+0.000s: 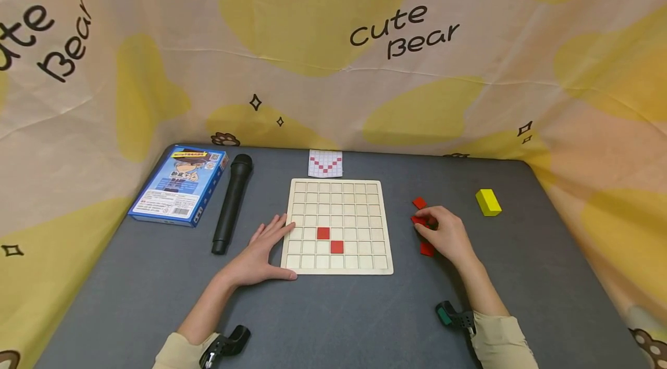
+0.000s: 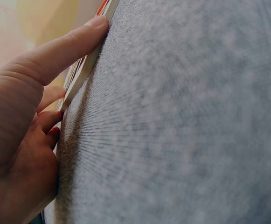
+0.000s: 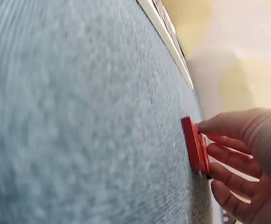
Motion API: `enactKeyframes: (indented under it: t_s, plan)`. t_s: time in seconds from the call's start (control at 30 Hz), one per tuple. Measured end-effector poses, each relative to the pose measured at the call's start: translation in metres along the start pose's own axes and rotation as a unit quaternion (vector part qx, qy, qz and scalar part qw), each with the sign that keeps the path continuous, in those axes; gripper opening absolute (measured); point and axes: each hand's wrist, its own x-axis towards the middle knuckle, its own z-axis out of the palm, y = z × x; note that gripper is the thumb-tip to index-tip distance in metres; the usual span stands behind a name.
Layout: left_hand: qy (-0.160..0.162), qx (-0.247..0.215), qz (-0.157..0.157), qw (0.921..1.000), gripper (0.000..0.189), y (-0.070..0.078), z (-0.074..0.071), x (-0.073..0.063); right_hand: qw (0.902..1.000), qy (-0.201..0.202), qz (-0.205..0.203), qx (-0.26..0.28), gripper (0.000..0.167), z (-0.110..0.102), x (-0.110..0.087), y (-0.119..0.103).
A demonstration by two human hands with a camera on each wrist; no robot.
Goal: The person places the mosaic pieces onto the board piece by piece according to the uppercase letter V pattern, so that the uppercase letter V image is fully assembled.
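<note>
Head view: my right hand (image 1: 449,234) pinches a red tile (image 1: 418,220), right of the board (image 1: 336,209) my spread left hand (image 1: 260,254) touches.

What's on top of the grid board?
On the grid board, two red tiles sit in diagonally adjacent cells. A fingertip of the left hand overlaps the left rim; the bit of board beneath it is hidden.

On our table (image 1: 333,322), two tiles (image 1: 337,247) lie on the board (image 1: 336,207), a card (image 1: 325,164) behind it; left, a microphone (image 1: 232,204), then a box (image 1: 179,186); right, loose tiles (image 1: 419,203), then a block (image 1: 488,202).
</note>
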Motion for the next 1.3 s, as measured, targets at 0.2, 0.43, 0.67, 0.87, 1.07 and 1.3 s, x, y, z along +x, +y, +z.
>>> enactKeyframes:
  t_s: [0.2,0.43,0.67,0.87,1.07,1.3]
  plan:
    - [-0.002,0.0,0.001,1.0,0.105,0.0,0.0,-0.001,0.9998,-0.009,-0.014,0.009,0.021,0.003,0.002,0.0]
    - [-0.002,0.007,0.007,1.0,0.103,0.001,0.0,0.001,0.9995,-0.019,-0.018,0.016,0.025,0.008,0.004,-0.005]
    - [-0.001,0.01,0.003,0.9999,0.104,0.002,-0.001,0.0,0.9999,-0.016,-0.004,0.002,0.026,0.008,0.003,-0.004]
    - [-0.002,0.01,0.0,1.0,0.104,0.003,-0.001,0.0,0.9998,-0.015,-0.007,0.011,0.025,0.01,0.005,-0.006]
    - [0.001,0.011,0.003,0.9999,0.104,0.002,-0.001,0.0,0.9991,-0.02,-0.012,0.035,0.026,0.013,0.007,-0.016]
    - [0.002,0.015,0.0,0.9999,0.105,0.002,-0.001,0.0,0.9956,-0.031,-0.02,0.087,0.028,0.026,0.012,-0.038]
